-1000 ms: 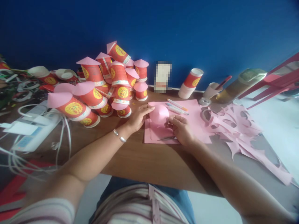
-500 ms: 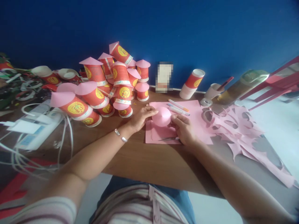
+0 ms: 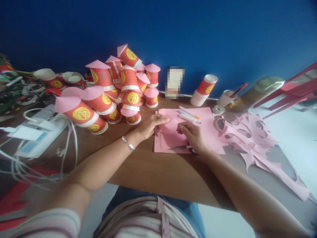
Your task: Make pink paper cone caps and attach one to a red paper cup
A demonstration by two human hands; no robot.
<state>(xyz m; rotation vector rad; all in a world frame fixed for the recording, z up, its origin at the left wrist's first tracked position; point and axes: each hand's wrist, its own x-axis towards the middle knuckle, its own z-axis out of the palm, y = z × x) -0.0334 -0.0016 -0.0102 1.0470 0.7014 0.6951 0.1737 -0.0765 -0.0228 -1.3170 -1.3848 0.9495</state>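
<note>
My left hand (image 3: pixel 151 126) pinches a pink paper cone (image 3: pixel 170 125) between thumb and fingers, over the left part of the pink paper sheets (image 3: pixel 210 138). The cone's outline blends into the pink behind it. To its right, my right hand (image 3: pixel 192 134) has its fingers curled together, near the cone's right edge; whether they hold anything is too small to tell. Scissors (image 3: pixel 179 147) lie on the sheets just below my right hand, their handles partly hidden. Two pens (image 3: pixel 189 114) lie on the sheets behind my hands.
Red paper cups with pink cone tops (image 3: pixel 131 99) are piled at the left. A power strip (image 3: pixel 37 140) and white cables lie beyond them. Pink scraps (image 3: pixel 257 138), a tape roll (image 3: pixel 219 109), stacked cups (image 3: pixel 204 90) and a bottle (image 3: pixel 257 94) are at the right.
My right hand has shifted slightly left and its fingers have drawn closer together. The cone has turned in my left hand, so its peak no longer shows clearly.
</note>
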